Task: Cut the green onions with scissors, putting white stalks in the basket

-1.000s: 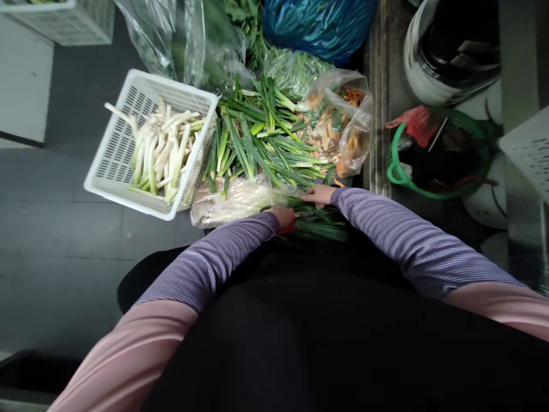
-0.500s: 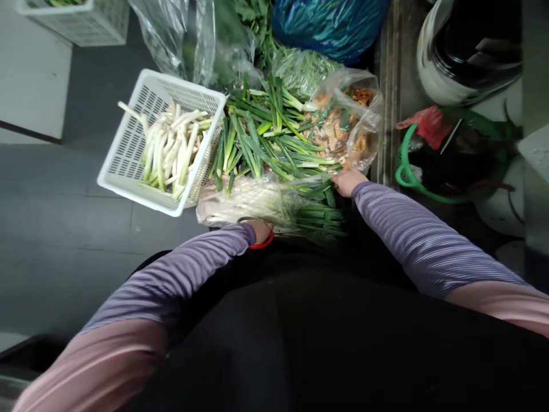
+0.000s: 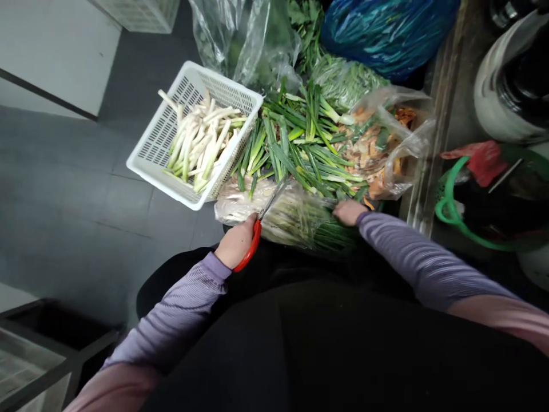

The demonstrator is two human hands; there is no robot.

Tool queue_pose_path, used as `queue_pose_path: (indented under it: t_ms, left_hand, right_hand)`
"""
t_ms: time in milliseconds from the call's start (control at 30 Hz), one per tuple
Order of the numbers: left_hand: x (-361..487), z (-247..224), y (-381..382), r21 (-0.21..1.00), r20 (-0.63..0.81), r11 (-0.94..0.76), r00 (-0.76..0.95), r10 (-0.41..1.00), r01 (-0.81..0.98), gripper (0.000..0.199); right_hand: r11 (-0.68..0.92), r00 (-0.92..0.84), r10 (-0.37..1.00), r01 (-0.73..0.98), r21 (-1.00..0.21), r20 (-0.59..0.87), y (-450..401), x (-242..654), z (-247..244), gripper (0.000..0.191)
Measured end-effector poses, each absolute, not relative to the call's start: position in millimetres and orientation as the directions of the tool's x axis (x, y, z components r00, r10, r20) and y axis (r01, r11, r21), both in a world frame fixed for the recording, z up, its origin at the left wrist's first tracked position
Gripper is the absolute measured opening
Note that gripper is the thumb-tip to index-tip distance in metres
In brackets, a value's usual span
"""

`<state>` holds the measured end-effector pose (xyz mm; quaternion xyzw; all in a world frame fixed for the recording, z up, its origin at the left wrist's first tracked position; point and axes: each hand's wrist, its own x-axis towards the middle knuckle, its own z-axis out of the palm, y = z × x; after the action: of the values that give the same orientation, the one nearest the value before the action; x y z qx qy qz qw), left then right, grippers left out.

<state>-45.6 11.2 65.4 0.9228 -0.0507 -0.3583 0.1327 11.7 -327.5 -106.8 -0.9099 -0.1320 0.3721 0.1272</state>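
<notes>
Red-handled scissors (image 3: 254, 243) are gripped in my left hand (image 3: 237, 241), the blades pointing up and to the right over a clear plastic bag (image 3: 278, 214) of scallions with pale stalks and green tops. At the right end of this bag, my right hand (image 3: 348, 212) is closed on the edge of its plastic. Just beyond the bag lies a loose pile of cut green scallion leaves (image 3: 300, 137). To the left stands a white slotted basket (image 3: 141, 154) holding trimmed white scallion stalks (image 3: 201, 143).
Behind the leaves are a bag of brownish peelings (image 3: 373, 149), a bag of green vegetables (image 3: 347, 80) and a blue plastic bag (image 3: 390, 34). On the right are a green basket (image 3: 448, 200) and a white bucket (image 3: 489, 86). Grey tiled floor (image 3: 115, 200) spreads leftward.
My left hand has lifted the scissors, and their blades now show above the bag. My right hand stays at the bag's right end. The whole view has shifted.
</notes>
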Motion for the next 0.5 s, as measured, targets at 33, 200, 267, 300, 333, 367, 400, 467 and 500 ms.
queue_pose_path:
  t_ms: [33,200,267,300,333,367,400,467,500]
  left_hand:
    - [-43.4,65.6,11.3,0.3,-0.633,-0.954,0.752,-0.186,0.017,0.047]
    - [-40.9,64.4,18.5,0.453,-0.599,-0.884,0.774,-0.205,0.116,0.049]
    - [-39.7,62.8,23.2,0.5,-0.598,-0.851,0.774,-0.206,0.16,0.05]
    - [-38.4,62.1,25.5,0.519,-0.595,-0.835,0.778,-0.201,0.181,0.05]
    - [-36.7,61.5,27.5,0.537,-0.59,-0.819,0.783,-0.194,0.202,0.05]
    - [-34.7,61.1,29.3,0.557,-0.588,-0.8,0.786,-0.19,0.223,0.049]
    - [-32.4,60.9,30.7,0.579,-0.587,-0.778,0.787,-0.188,0.246,0.049]
    - [-28.0,60.9,32.7,0.625,-0.588,-0.722,0.788,-0.185,0.297,0.047]
    - [-26.0,61.0,33.4,0.644,-0.591,-0.693,0.786,-0.183,0.324,0.046]
  right_hand:
    - [-0.924,0.648,0.372,0.189,-0.333,-0.665,-309.1,2.7,-118.2,0.016]
    - [-0.887,0.585,0.461,0.284,-0.365,-0.667,-255.5,-10.3,-161.2,0.044]
    - [-0.879,0.56,0.476,0.267,-0.396,-0.678,-243.9,4.2,-172.4,0.063]
    - [-0.873,0.558,0.483,0.251,-0.418,-0.675,-236.9,15.1,-176.6,0.071]
    - [-0.868,0.569,0.488,0.233,-0.439,-0.662,-228.5,28.1,-179.5,0.075]
    - [-0.865,0.595,0.485,0.22,-0.451,-0.641,-218.5,43.1,-180.5,0.076]
    - [-0.853,0.639,0.488,0.202,-0.482,-0.595,-207.4,59.9,-179.3,0.077]
    - [-0.82,0.73,0.476,0.168,-0.547,-0.49,-184.1,97.6,-169.4,0.082]
    - [-0.713,0.785,0.5,0.134,-0.688,-0.366,-173.7,117.3,-161.1,0.086]
